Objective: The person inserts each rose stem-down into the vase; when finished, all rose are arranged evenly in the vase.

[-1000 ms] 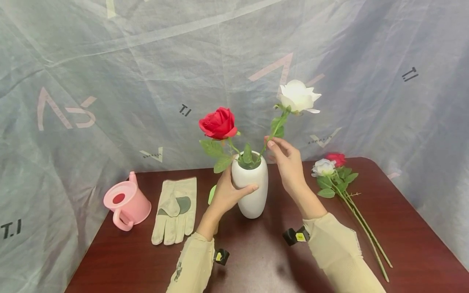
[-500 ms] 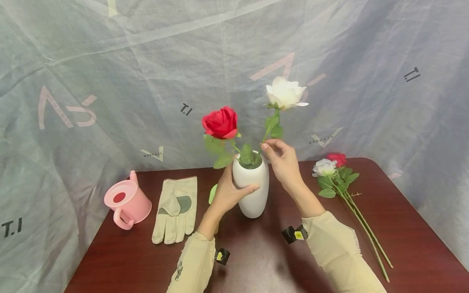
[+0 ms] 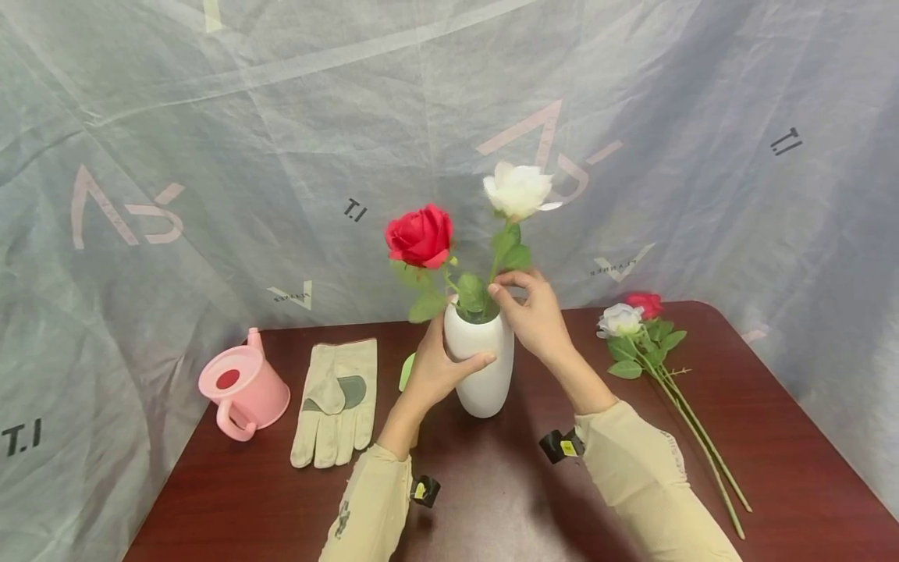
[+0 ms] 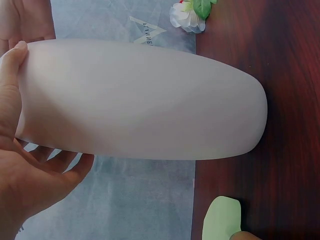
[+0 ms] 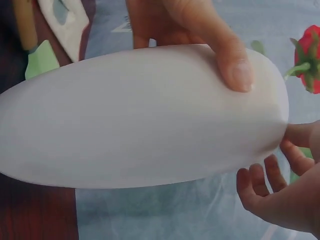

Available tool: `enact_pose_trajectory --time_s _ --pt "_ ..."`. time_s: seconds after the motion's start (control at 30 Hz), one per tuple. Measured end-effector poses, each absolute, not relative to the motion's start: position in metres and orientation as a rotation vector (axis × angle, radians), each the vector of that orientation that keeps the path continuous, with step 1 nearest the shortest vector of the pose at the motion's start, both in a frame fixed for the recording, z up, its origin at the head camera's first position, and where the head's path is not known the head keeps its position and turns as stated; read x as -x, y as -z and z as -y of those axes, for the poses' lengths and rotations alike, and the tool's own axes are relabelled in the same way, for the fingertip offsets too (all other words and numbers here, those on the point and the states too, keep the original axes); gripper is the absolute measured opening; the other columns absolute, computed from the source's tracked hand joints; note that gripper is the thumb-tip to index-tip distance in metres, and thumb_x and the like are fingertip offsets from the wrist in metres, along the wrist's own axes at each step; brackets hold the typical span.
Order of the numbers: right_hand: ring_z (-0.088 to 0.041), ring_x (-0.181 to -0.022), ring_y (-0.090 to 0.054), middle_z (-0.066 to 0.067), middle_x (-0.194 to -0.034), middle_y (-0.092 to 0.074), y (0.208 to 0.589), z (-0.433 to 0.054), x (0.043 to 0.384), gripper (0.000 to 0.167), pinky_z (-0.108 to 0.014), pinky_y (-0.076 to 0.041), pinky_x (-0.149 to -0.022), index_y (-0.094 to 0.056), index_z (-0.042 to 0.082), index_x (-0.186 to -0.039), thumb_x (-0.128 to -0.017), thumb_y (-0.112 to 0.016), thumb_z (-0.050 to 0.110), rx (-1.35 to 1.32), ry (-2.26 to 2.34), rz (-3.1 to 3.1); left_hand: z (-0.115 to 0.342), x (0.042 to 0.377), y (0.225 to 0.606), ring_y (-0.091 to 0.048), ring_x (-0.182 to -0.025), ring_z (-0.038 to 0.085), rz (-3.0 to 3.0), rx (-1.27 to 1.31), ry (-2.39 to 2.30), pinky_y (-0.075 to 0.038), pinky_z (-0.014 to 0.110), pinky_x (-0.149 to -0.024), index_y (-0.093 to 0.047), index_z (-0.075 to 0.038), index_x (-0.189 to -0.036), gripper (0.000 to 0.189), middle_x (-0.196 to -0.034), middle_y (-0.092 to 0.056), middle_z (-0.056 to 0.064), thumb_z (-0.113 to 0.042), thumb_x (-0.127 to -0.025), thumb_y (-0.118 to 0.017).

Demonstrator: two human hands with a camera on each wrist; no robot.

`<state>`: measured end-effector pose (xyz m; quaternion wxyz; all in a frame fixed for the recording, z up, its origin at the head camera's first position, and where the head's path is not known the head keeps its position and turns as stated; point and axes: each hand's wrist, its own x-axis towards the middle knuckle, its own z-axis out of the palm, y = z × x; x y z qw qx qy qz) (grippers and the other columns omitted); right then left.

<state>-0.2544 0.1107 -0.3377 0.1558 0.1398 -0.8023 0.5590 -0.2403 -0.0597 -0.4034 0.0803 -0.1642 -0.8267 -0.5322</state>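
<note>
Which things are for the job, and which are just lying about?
For the job:
white vase, held by the left hand
white rose, pinched by the right hand
red rose in the vase
perhaps loose white rose, loose red rose

Just lying about:
pink watering can
pale glove
green tool

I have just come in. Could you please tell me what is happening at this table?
A person's left hand holds a white vase upright on the table. The right hand pinches a white rose by its stem, just above the vase's mouth; the stem's lower end seems to be inside. A red rose already stands in the vase. Another white rose and another red rose lie to the right, while a pink watering can and pale work glove are at left.
</note>
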Motion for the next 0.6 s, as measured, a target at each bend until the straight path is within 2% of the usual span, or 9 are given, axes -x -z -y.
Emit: enact_pose_trajectory --time_s 0.13,0.27,0.43,0.53,0.6 --pt "-0.025 -0.111 -0.051 -0.01 -0.118 -0.047 0.338 -0.109 0.25 0.027 -0.036 -0.047 -0.086 -0.061 0.001 -0.107 -0.09 -0.063 0.022 -0.328 -1.616 2.309 0.059 0.241 0.404 -0.054 -0.101 0.014 2.459 0.52 1.616 -0.048 0.036 -0.078 -0.019 -0.025 -0.148 0.097 -0.126 -0.047 -0.003 -0.039 -0.073 -0.078" --pt "-0.024 -0.111 -0.052 -0.011 -0.12 -0.052 0.339 -0.114 0.245 0.035 -0.039 -0.047 -0.085 -0.055 0.002 -0.11 -0.088 -0.065 0.027 -0.227 -1.77 2.246 0.059 0.241 0.404 -0.054 -0.101 0.014 2.434 0.539 1.626 -0.048 0.037 -0.079 -0.021 -0.028 -0.147 0.095 -0.125 -0.05 -0.005 -0.039 -0.072 -0.078" --pt "-0.024 -0.104 -0.057 -0.014 -0.112 -0.058 0.347 -0.128 0.24 0.032 -0.038 -0.048 -0.084 -0.054 -0.004 -0.109 -0.09 -0.06 0.021 -0.137 -1.953 2.13 0.059 0.241 0.404 -0.055 -0.103 0.012 2.406 0.55 1.649 -0.047 0.037 -0.082 -0.027 -0.03 -0.144 0.09 -0.121 -0.054 -0.006 -0.034 -0.072 -0.08" --pt "-0.019 -0.099 -0.058 -0.01 -0.105 -0.057 0.354 -0.14 0.236 0.028 -0.036 -0.05 -0.083 -0.053 -0.008 -0.108 -0.093 -0.057 0.016 -0.097 -2.029 2.076 0.058 0.239 0.4 -0.055 -0.103 0.013 2.417 0.545 1.652 -0.046 0.039 -0.083 -0.03 -0.026 -0.143 0.087 -0.119 -0.056 -0.003 -0.03 -0.072 -0.081" --pt "-0.014 -0.095 -0.057 -0.004 -0.101 -0.057 0.361 -0.15 0.233 0.028 -0.034 -0.05 -0.082 -0.051 -0.009 -0.109 -0.094 -0.055 0.014 -0.08 -2.061 2.073 0.058 0.233 0.392 -0.056 -0.103 0.017 2.421 0.55 1.662 -0.047 0.04 -0.082 -0.031 -0.02 -0.143 0.085 -0.118 -0.057 0.002 -0.025 -0.073 -0.08"
